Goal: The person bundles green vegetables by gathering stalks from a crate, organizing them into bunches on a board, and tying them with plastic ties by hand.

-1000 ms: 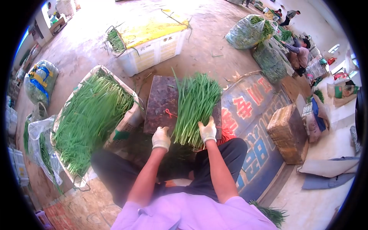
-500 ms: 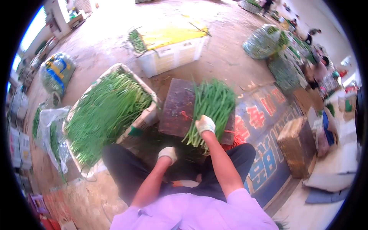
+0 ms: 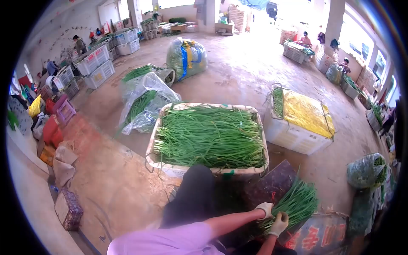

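Observation:
A loose bunch of green chives (image 3: 301, 196) lies slantwise on a dark board (image 3: 272, 180) at the lower right, leaves pointing up and right. Both my hands are at its stem end, in pale work gloves. My left hand (image 3: 265, 210) touches the bunch's left edge with curled fingers; what they pinch is hidden. Just below and right, my right hand (image 3: 279, 224) is closed over the stems. A thin red tie (image 3: 273, 196) shows on the board beside the bunch.
A white crate (image 3: 207, 171) heaped with chives stands in front of me. Right of it is a white box with a yellow cover (image 3: 308, 112). Clear plastic bags (image 3: 146, 108) of greens and a stuffed sack (image 3: 187, 59) lie beyond. Stacked crates (image 3: 95, 63) and other people are farther off.
My view has swung left, so the board and bunch appear lower right. My left hand has left my lap and joined my right hand at the stems.

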A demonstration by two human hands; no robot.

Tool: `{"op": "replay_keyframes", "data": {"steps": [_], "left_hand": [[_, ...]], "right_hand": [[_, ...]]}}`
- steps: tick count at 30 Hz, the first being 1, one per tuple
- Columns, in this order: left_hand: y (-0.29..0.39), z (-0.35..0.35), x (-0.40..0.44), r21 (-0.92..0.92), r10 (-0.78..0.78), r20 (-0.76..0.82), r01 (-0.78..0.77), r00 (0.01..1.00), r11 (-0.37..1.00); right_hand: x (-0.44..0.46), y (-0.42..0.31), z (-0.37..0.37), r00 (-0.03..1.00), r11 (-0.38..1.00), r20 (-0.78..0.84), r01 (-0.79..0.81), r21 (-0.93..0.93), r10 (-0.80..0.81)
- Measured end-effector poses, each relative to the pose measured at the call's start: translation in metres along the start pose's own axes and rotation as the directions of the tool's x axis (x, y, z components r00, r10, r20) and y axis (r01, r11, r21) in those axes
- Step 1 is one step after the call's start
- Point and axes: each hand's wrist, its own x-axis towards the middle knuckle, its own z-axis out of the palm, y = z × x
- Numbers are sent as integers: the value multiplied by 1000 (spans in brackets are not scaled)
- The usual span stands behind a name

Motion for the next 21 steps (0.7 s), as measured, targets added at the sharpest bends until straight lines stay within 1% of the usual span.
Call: {"op": "replay_keyframes", "data": {"steps": [1, 2, 3, 4, 5, 6, 8, 9, 10, 11, 12, 13, 14, 15, 16, 17, 18, 19, 20, 21], "left_hand": [[-1, 8, 6, 40, 29, 8, -29, 1000, 999], [-5, 13, 12, 38, 41, 12, -41, 999, 998], [-3, 12, 12, 54, 45, 28, -46, 999, 998], [1, 8, 10, 61, 46, 46, -49, 998, 997], [3, 5, 7, 56, 25, 41, -27, 999, 998], [4, 3, 7, 55, 7, 27, -9, 1000, 998], [-7, 2, 14, 46, 7, 72, -10, 997, 999], [-11, -2, 15, 40, 15, 106, -20, 994, 999], [-12, -13, 13, 31, 23, 141, -27, 990, 999], [-12, -27, 9, 18, 22, 120, -24, 993, 1000], [-16, -44, 7, 49, 92, 62, -95, 994, 994], [-18, -65, 1, 67, 163, -44, -160, 986, 985], [-1, -107, -20, 71, 179, -92, -173, 979, 982], [1, -138, -27, 110, 213, -170, -197, 962, 974], [8, -174, -39, 116, 186, -182, -167, 966, 979], [6, -204, -44, 96, 189, -279, -169, 941, 981], [9, -236, -54, 114, 169, -321, -139, 932, 984], [20, -263, -76, 201, 134, -425, -51, 895, 978], [-5, -282, -67, 312, 215, -451, -72, 866, 947], [-24, -295, -58, 372, 249, -519, -46, 818, 927]], "right_hand": [[-8, -7, -2, 997, 997, -31, 70, 42, -68], [-21, -29, 2, 989, 987, -69, 137, 80, -132], [-33, -57, 3, 988, 989, -89, 129, 67, -123], [-44, -90, 3, 984, 983, -129, 136, 121, -120], [-55, -112, 0, 979, 973, -168, 149, 175, -120], [-62, -120, -2, 976, 975, -180, 151, 163, -121], [-77, -135, -1, 945, 937, -134, 317, 145, -299], [-90, -144, 5, 961, 947, -84, 276, 165, -265], [-105, -149, 13, 965, 957, -7, 260, 128, -261], [-111, -126, 16, 948, 957, 145, 290, -13, -285], [-113, -85, 13, 904, 964, 395, 230, -133, -162], [-122, -97, 19, 813, 913, 576, 167, -372, 86], [-124, -60, 22, 684, 857, 723, 315, -408, 93], [-129, -51, 30, 659, 820, 748, 382, -426, 81], [-135, -45, 37, 633, 779, 771, 448, -439, 70], [-138, -45, 46, 625, 781, 777, 448, -435, 75], [-136, -54, 59, 629, 811, 774, 414, -414, 74], [-135, -62, 68, 647, 839, 758, 369, -401, 77], [-136, -69, 77, 677, 837, 730, 345, -425, 91], [-136, -76, 85, 634, 857, 767, 338, -389, 99]]}}
